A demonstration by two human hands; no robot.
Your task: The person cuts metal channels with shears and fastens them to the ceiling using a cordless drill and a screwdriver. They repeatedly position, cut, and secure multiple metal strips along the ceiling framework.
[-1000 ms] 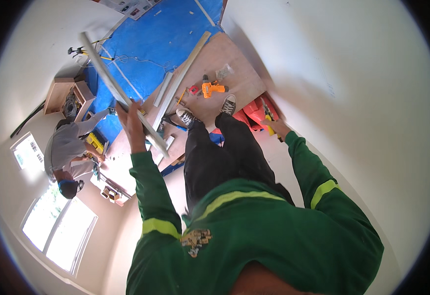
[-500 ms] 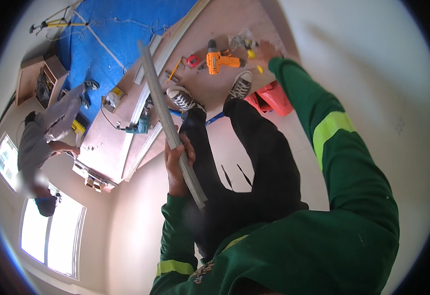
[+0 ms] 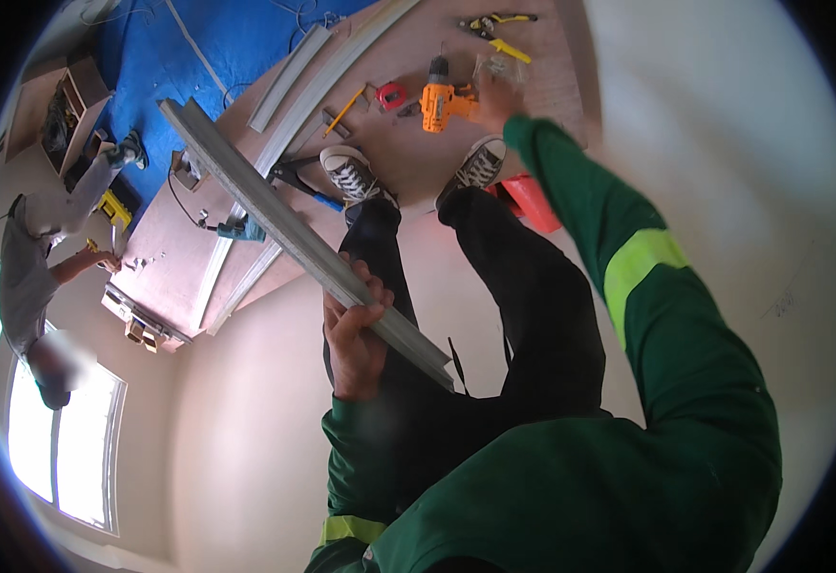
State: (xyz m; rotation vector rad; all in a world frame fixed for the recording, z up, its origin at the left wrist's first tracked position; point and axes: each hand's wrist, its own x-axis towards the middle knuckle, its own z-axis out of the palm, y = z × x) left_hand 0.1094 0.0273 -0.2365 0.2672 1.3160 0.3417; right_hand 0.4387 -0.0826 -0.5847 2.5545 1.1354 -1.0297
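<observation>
Our left hand (image 3: 353,334) has its grip closed around a long metal channel (image 3: 294,234) slanting over our legs. Our right hand (image 3: 496,103) reaches to the floor beside an orange drill (image 3: 435,100); whether its grip holds anything we cannot tell. More channels (image 3: 289,65), pliers (image 3: 494,24) and a red tape (image 3: 391,94) lie around our shoes.

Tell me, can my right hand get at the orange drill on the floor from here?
Probably yes. The right hand is already stretched down beside the orange drill, with nothing between them; the left hand is busy holding the metal channel.
</observation>
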